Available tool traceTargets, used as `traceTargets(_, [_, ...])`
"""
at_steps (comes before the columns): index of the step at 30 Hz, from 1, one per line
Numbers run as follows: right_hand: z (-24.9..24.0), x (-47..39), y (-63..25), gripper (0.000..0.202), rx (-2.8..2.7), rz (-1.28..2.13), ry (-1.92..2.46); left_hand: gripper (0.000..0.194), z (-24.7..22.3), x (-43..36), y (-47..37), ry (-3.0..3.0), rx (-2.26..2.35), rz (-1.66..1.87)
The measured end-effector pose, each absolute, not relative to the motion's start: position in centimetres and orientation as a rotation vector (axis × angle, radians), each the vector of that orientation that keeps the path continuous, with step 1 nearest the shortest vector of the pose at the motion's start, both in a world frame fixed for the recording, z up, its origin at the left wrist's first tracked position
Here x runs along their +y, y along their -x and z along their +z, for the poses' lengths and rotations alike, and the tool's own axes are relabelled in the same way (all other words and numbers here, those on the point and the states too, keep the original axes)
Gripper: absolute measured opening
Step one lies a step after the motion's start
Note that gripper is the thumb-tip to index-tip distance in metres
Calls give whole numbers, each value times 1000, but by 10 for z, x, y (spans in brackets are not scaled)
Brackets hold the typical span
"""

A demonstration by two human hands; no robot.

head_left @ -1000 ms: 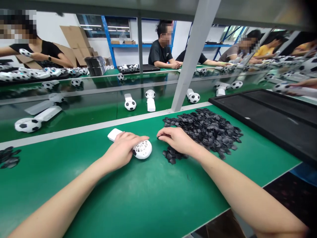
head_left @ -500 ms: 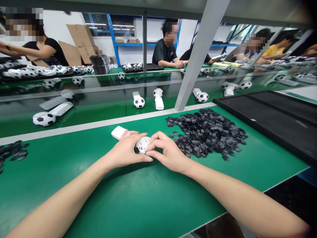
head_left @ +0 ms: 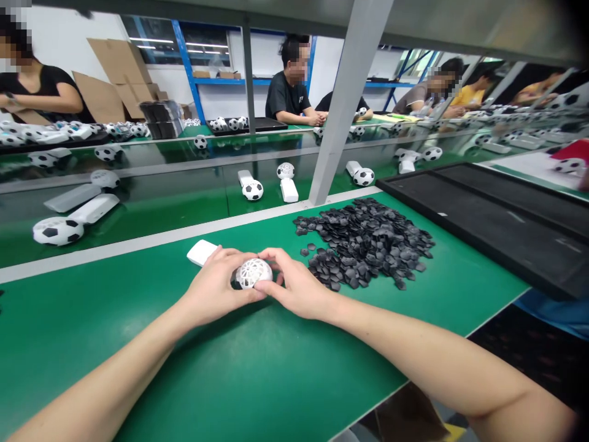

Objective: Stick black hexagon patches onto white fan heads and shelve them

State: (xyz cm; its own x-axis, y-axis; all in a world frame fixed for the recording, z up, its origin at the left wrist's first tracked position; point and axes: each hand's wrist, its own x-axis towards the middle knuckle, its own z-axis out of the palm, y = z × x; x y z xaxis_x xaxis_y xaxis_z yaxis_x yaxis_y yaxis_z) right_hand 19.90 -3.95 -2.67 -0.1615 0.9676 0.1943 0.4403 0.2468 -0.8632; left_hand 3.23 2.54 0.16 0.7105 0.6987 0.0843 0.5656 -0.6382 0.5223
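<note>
Between my hands is a soccer-ball-shaped handheld fan (head_left: 254,272), its white openwork grille facing up toward me. Its white handle (head_left: 201,252) sticks out beyond my left hand (head_left: 214,285), which is wrapped round the ball's left side, thumb in front. A dark patch shows on the ball beside that palm. My right hand (head_left: 301,285) grips the ball's right side, thumb at the near edge and fingers at the far edge. Some of its fingertips are hidden. Just right of this hand lies a heap of black pentagonal pieces (head_left: 368,242) on the green worktop (head_left: 221,374).
Behind a pale rail, more soccer-ball fans (head_left: 252,189) lie on a green conveyor belt (head_left: 193,212). A slanted grey post (head_left: 343,110) rises from the rail. At right sits a black tray (head_left: 488,215). Several people (head_left: 288,86) sit across the line.
My right fingers have gone from a pinch at the ball's right edge to a wider grip around it. More of the grille faces me. The whole view has shifted to the right.
</note>
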Motion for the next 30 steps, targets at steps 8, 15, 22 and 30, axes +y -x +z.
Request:
traceTargets(8, [-24, -31, -203, 35, -1711, 916, 1291, 54, 1, 27, -32, -2391, 972, 426])
traceTargets(15, [-28, -30, -203, 33, -1746, 844, 1308, 59, -7, 25, -31, -2310, 1058, 508])
traceTargets(22, [-31, -26, -209, 43, -1783, 942, 1214, 59, -2, 27, -28, -2326, 950, 413])
traceTargets(30, [-31, -25, -213, 45, -1811, 1012, 1171, 66, -4, 23, -31, -2347, 1072, 485])
